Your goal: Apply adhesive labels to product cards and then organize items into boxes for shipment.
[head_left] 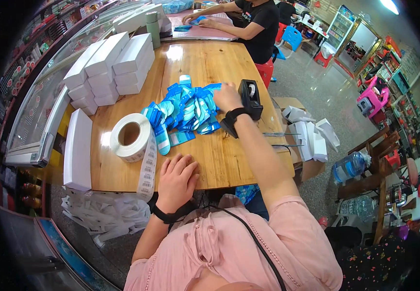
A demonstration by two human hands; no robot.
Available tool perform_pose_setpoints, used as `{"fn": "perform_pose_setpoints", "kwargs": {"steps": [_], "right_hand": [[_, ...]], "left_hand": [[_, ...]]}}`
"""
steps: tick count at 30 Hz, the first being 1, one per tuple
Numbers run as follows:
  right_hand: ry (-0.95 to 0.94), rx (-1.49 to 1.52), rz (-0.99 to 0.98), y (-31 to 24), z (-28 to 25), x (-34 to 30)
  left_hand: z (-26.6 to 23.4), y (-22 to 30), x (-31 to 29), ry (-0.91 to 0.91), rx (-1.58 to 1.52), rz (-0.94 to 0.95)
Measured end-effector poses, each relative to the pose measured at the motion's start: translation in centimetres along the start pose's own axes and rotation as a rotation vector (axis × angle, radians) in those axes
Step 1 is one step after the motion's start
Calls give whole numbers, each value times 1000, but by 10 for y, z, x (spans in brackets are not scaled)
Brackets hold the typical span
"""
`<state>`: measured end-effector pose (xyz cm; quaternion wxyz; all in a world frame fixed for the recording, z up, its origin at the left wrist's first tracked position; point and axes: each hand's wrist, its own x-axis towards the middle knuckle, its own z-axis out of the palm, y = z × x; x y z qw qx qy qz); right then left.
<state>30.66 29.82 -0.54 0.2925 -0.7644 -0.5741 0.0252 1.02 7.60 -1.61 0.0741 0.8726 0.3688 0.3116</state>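
My left hand (177, 175) lies flat, palm down, on the near edge of the wooden table (219, 63), fingers slightly apart, holding nothing. My right hand (227, 97) reaches forward onto the right side of a heap of small blue packets (183, 114) in the table's middle; its fingers are hidden behind the hand, so a grip cannot be made out. A black tape dispenser (250, 98) stands just right of that hand. A big roll of white labels (131, 137) lies left of the heap, its strip hanging over the table edge.
White flat boxes (110, 65) are stacked at the table's far left, one long box (77, 149) at the left edge. Folded white boxes lie on the floor (101, 213). A cardboard carton with white boxes (307, 140) stands right. Another person (249, 22) works at the far table.
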Motion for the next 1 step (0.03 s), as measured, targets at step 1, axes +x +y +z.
{"fn": "perform_pose_setpoints", "kwargs": {"steps": [1], "right_hand": [[-21,89,58,-11,6,-10]], "left_hand": [[0,-1,-1,-5,2,-6]]}}
